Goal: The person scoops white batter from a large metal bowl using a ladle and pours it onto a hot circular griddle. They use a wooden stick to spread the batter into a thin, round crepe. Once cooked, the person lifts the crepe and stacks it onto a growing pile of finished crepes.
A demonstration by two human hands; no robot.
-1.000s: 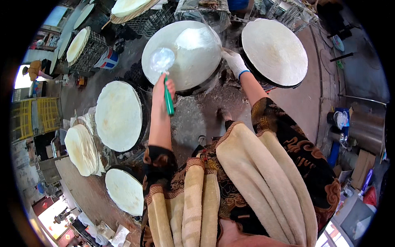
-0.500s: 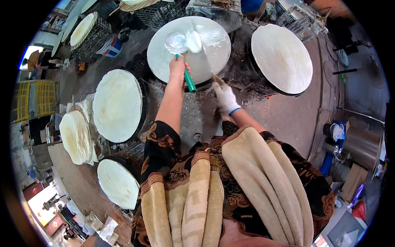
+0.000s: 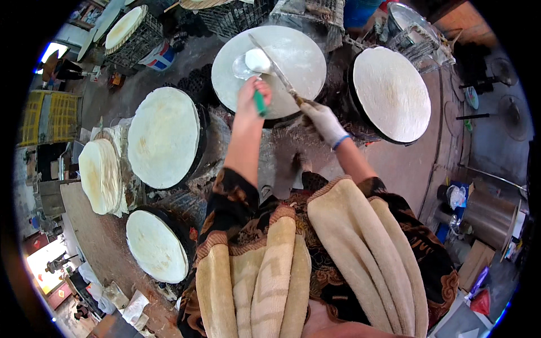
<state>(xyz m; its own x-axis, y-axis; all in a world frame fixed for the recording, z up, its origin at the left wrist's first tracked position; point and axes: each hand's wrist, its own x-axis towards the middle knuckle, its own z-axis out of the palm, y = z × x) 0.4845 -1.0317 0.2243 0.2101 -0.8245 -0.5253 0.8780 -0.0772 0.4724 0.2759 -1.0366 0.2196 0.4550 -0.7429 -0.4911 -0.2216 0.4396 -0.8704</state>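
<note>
Both forearms reach up from the lower middle of the frame toward the round griddle [image 3: 298,67] at the upper centre. The bare left hand [image 3: 252,97] is stretched forward with its fingers curled tight around the green handle of a ladle [image 3: 245,65]. The ladle's bowl lies just above the hand, over the left part of the griddle plate, with a dab of white batter [image 3: 259,59] at its upper right edge. The right hand [image 3: 322,119], in a white glove with a blue cuff, sits to the right and slightly lower, closed around the grip of a long thin metal spatula [image 3: 274,65]. The blade slants up and left across the griddle, and its tip passes just above the ladle.

The griddle under both tools looks pale and mostly bare apart from the batter. At the upper right, a second griddle [image 3: 420,129] carries a full round flatbread [image 3: 391,92]. Left of centre, a third carries another flatbread [image 3: 162,137], and a smaller one [image 3: 156,245] lies on a fourth at the lower left. A stack of finished flatbreads [image 3: 100,176] rests at the far left. A wire basket [image 3: 141,38] at the upper left holds more flatbread.
</note>
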